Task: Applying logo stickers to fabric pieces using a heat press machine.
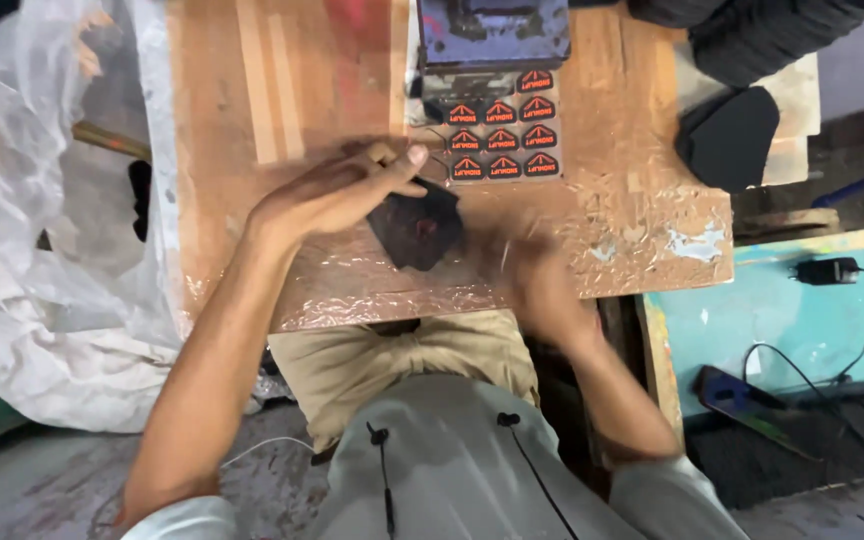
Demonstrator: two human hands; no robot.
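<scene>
My left hand [337, 190] rests on the wooden worktable [282, 90] with its fingers bent, the thumb and fingertips touching the top edge of a dark flat piece of black material [417, 228]. My right hand [537, 275] is blurred by motion just right of that piece, near the table's front edge; whether it holds anything cannot be told. Beyond the piece lies a sheet of small black patches with orange markings [502, 138], in rows.
A dark machine part [492, 35] stands at the table's back. Black cut pieces [730, 135] lie at the right. A large clear plastic bag [62, 200] hangs at the left. A teal board [802, 320] carries a charger and cable.
</scene>
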